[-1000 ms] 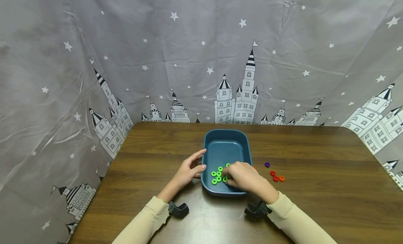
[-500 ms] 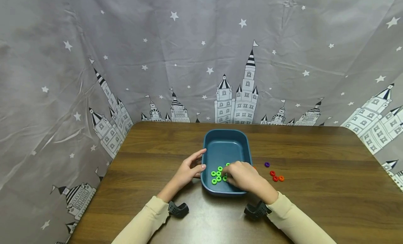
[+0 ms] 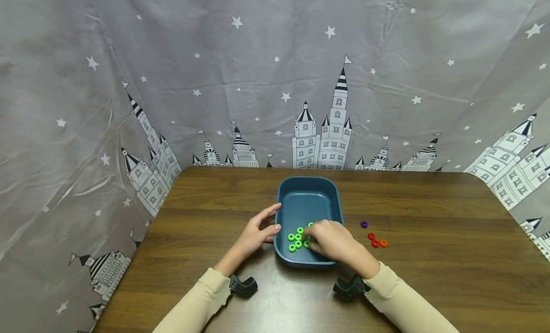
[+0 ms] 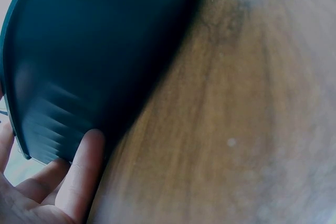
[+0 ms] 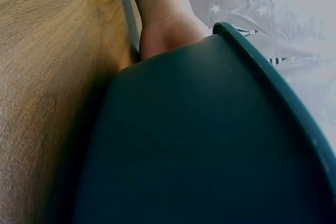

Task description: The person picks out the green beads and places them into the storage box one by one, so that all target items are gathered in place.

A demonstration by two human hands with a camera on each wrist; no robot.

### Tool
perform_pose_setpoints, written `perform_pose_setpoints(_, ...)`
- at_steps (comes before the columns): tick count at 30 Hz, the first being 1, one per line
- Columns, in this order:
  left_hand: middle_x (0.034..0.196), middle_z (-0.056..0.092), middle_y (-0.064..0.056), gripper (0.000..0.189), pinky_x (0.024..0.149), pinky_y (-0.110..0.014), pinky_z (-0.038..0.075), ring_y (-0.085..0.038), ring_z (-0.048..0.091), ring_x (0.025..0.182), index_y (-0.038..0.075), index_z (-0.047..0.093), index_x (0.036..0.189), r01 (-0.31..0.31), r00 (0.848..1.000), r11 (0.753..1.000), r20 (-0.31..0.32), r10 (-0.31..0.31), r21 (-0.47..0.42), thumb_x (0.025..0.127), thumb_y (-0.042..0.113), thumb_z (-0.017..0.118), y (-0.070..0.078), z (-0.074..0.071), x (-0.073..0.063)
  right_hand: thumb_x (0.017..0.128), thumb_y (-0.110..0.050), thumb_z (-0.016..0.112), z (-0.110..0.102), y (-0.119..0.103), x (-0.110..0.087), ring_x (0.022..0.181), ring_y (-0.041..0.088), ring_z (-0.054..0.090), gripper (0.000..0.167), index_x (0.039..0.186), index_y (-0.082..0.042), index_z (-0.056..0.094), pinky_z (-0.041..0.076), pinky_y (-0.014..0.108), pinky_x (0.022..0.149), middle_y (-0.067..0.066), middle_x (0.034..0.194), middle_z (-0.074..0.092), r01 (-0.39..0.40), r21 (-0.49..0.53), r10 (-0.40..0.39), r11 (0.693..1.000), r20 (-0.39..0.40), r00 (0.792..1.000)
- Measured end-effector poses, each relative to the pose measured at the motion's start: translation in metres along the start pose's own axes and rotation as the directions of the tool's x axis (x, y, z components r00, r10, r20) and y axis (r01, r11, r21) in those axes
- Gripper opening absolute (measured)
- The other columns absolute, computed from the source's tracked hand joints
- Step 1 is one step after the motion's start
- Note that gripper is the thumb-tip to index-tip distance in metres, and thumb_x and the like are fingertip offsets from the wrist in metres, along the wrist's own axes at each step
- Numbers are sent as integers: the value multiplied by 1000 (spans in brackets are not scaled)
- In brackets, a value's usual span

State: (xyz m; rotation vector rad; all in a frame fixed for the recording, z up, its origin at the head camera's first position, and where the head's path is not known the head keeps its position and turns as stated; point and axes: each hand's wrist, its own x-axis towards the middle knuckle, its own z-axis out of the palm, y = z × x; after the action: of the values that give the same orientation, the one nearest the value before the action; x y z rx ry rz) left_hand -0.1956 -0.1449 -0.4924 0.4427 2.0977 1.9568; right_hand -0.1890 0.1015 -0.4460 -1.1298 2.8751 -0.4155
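A blue rectangular tray (image 3: 331, 190) stands on the table, with several small green rings (image 3: 298, 244) clustered in its near half. My left hand (image 3: 253, 235) rests at the tray's left side, thumb and index fingertips touching the rim. In the left wrist view, its fingers (image 4: 86, 166) lie against the outer wall. Over the right rim reaches my right hand (image 3: 331, 240), fingers bent down among the green rings; its fingertips are partly hidden, so whether they pinch a ring cannot be seen. The right wrist view shows the tray's outer wall (image 5: 199, 129) and part of my left hand (image 5: 170, 35).
To the right of the tray lie a purple ring (image 3: 364, 224), two red rings (image 3: 371, 236) and an orange ring (image 3: 384, 243). Another orange ring (image 3: 347, 229) peeks out beside the right hand. A grey castle-print curtain (image 3: 258, 61) hangs behind the wooden table (image 3: 429, 218).
My right thumb has tucked slightly inward among the green rings. The left hand, tray and loose rings keep their places.
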Motion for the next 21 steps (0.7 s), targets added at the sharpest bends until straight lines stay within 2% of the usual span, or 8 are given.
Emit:
perform_pose_setpoints(6,156,40,-31,64,80,-35,64,-49,51,136,9,35,158,4,1000,1000,-5,-4,4,99,9,60,0,0,0,87,-14,78,-1,1,-2,71,6,61,8,94,-16,78,53,27,62,-4,85,74,16,26,-15,1000,-16,1000)
perform_pose_setpoints(12,156,40,-33,64,80,-35,64,-49,51,135,7,35,158,-10,1000,1000,5,10,-1,99,10,60,-2,1,1,90,-14,75,-4,5,-6,77,6,63,15,104,-10,78,55,24,69,-1,90,75,61,156,-45,986,-104,994)
perform_pose_setpoints(17,156,40,-32,64,79,-34,64,-49,51,135,7,35,158,-13,1000,1000,5,13,-16,99,9,60,-2,1,1,91,-9,72,-10,11,-10,78,5,63,16,106,-6,78,58,25,68,1,89,75,128,247,-72,961,-221,972)
perform_pose_setpoints(21,155,40,-32,64,78,-34,64,-50,52,134,7,35,158,-15,1000,1000,1,15,-15,99,8,60,-2,0,1,90,-5,73,-17,19,-16,79,9,65,16,104,-5,78,60,33,68,4,91,76,154,244,-64,958,-342,938)
